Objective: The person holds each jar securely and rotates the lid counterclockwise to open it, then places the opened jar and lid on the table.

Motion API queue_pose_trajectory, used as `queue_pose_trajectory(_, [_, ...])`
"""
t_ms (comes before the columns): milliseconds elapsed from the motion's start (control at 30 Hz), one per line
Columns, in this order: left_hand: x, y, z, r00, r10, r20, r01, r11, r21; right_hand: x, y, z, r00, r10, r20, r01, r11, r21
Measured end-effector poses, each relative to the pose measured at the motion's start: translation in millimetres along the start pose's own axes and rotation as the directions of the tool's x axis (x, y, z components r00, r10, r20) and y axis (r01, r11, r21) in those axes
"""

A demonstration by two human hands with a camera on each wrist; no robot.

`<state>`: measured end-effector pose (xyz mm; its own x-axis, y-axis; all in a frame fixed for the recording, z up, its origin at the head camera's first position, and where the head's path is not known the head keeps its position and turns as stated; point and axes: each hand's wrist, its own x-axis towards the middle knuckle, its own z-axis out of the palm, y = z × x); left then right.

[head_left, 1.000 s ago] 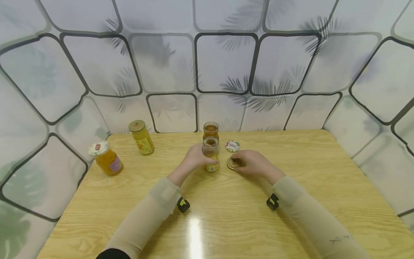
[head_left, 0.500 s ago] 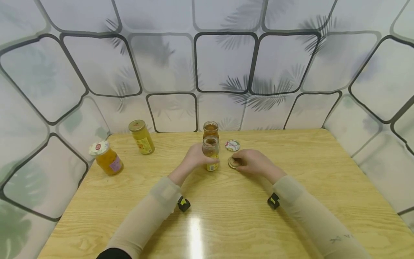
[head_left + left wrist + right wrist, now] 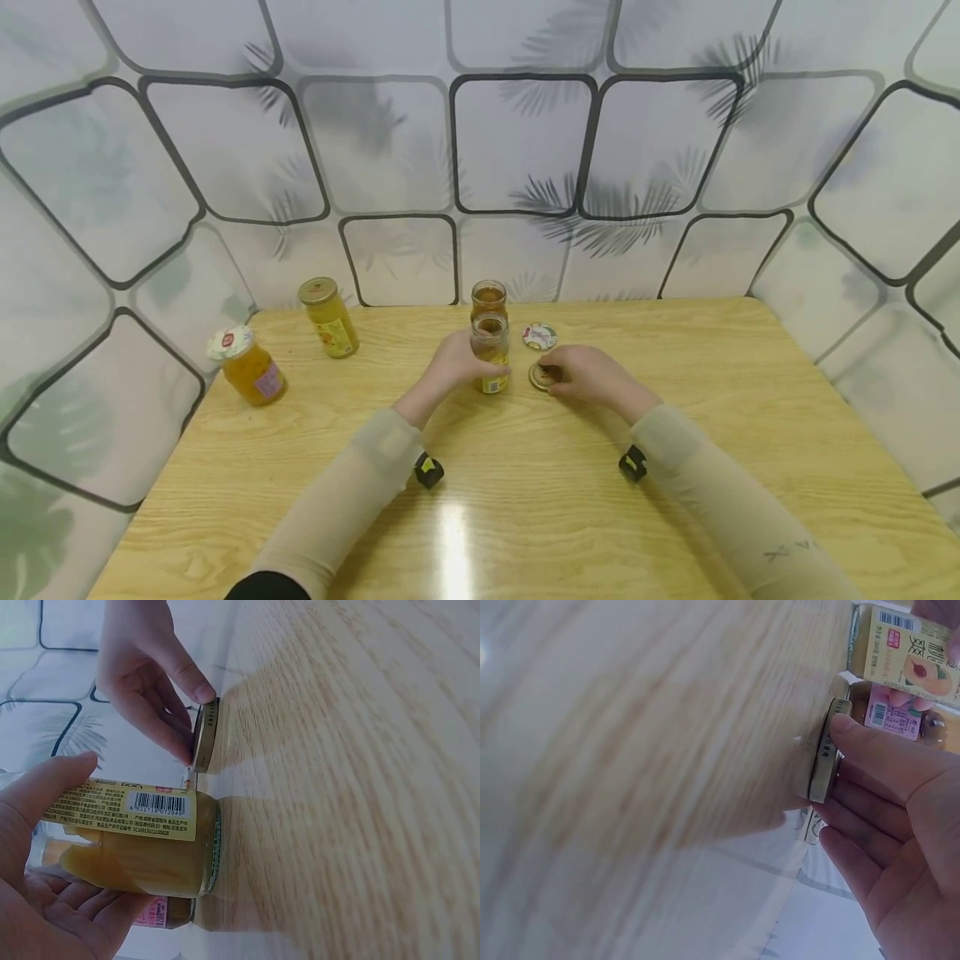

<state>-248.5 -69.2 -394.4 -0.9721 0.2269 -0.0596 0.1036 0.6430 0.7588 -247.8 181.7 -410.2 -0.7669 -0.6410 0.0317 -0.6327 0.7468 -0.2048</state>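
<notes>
My left hand (image 3: 454, 367) grips an open glass jar (image 3: 135, 859) with a yellow peach label, its fingers and thumb round the sides. The jar stands upright on the table with yellowish fruit inside. To its right, my right hand (image 3: 596, 379) pinches the rim of a gold jar lid (image 3: 826, 754) between thumb and fingers. This lid lies flat on the table, or very near it. Behind the held jar stands a second uncapped jar (image 3: 489, 293) with amber contents and a pink label. A white patterned lid (image 3: 539, 337) lies beyond the gold one.
Two capped jars stand at the left of the wooden table (image 3: 525, 475): one with a gold lid (image 3: 328, 317), one with a white patterned lid and orange contents (image 3: 247, 367). A patterned curtain (image 3: 517, 142) rises behind the table and along both sides.
The gold lid and my right hand have shifted very slightly to the right since a second ago. My left hand keeps its grip on the jar, nearly still.
</notes>
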Motion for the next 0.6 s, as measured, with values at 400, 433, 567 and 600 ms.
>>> queue_pose_trajectory(400, [-2.1, -1.3, -0.6, 0.999, 0.036, 0.011, -0.036, 0.999, -0.012, 0.3, -4.7, -4.5, 1.0, 0.013, 0.027, -0.012, 1.0, -0.026])
queue_pose_trajectory(433, [-2.0, -1.7, -0.4, 0.999, 0.041, 0.009, -0.04, 0.999, -0.015, 0.5, -4.8, -4.9, 0.999, 0.014, 0.03, -0.013, 0.999, -0.029])
queue_pose_trajectory(567, [-3.9, -0.5, -0.1, 0.999, 0.039, 0.01, -0.038, 0.998, -0.045, 0.7, -5.7, -5.9, 1.0, 0.011, 0.029, -0.01, 0.999, -0.032])
queue_pose_trajectory(600, [-4.5, 0.0, -0.1, 0.999, 0.035, 0.01, -0.034, 0.998, -0.048, 0.7, -5.5, -5.7, 1.0, 0.01, 0.029, -0.009, 1.0, -0.029])
